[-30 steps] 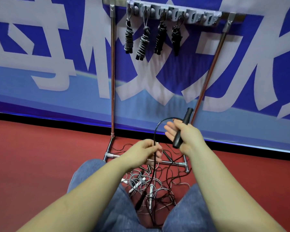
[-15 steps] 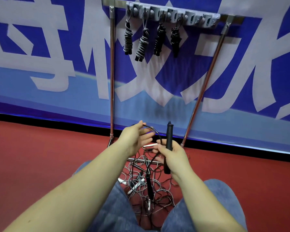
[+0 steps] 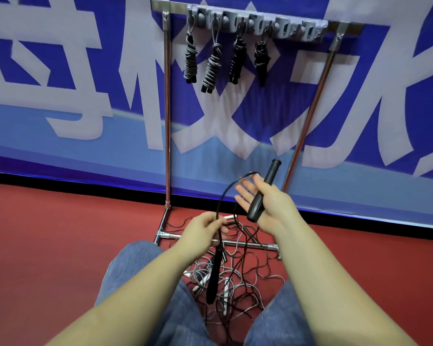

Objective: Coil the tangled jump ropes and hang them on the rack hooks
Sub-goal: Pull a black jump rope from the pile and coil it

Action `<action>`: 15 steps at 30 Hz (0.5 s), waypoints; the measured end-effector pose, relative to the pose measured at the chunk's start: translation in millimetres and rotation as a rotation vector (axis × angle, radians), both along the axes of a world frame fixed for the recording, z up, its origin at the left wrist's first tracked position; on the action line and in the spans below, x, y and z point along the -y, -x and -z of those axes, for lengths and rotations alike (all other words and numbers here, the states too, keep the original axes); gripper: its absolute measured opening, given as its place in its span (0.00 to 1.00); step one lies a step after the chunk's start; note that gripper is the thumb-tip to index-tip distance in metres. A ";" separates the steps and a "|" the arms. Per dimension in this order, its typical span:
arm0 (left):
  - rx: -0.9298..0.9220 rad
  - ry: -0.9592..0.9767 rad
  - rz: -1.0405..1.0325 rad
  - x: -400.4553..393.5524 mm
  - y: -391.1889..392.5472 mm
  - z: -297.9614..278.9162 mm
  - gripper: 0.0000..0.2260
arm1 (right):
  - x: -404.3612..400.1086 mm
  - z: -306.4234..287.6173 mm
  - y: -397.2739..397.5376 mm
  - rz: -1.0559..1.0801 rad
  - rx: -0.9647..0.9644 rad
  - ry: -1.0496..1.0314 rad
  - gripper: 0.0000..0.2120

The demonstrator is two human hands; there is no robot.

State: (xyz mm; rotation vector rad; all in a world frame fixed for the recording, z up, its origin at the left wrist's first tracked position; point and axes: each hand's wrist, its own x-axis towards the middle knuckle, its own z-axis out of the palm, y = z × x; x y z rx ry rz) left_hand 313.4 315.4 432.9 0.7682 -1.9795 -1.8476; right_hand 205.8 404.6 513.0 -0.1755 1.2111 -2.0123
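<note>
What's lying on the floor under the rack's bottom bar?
A tangle of black and grey jump ropes spreads under and around the rack's bottom bar, with white handles among them. The left hand and knees cover part of it.

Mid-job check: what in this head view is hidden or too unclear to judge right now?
- Left hand: its own back hides the fingertips, so how it holds the black cord is unclear.
- Tangled ropes on the floor: too interwoven and partly behind the knees to count.
- Empty hooks at the rack's right end: blurred and small, count uncertain.
- Right hand: the thumb is partly behind the black handle.
</note>
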 end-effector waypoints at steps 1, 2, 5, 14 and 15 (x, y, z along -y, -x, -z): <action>-0.044 -0.113 -0.058 1.4 1.7 -5.0 0.08 | -2.2 5.0 -1.7 -0.026 -0.040 -0.039 0.07; -0.073 -0.199 -0.108 2.7 2.4 -11.4 0.07 | -4.9 14.8 -4.4 -0.058 -0.106 -0.103 0.07; -0.230 -0.558 -0.219 3.8 6.6 -33.8 0.08 | -16.0 51.1 -23.1 -0.166 -0.375 -0.294 0.04; -0.316 -0.819 -0.271 7.8 9.3 -59.6 0.10 | -20.5 66.6 -44.7 -0.234 -0.542 -0.297 0.02; -0.271 -0.733 -0.255 7.3 8.0 -57.5 0.11 | -18.6 63.1 -44.7 -0.206 -0.467 -0.240 0.03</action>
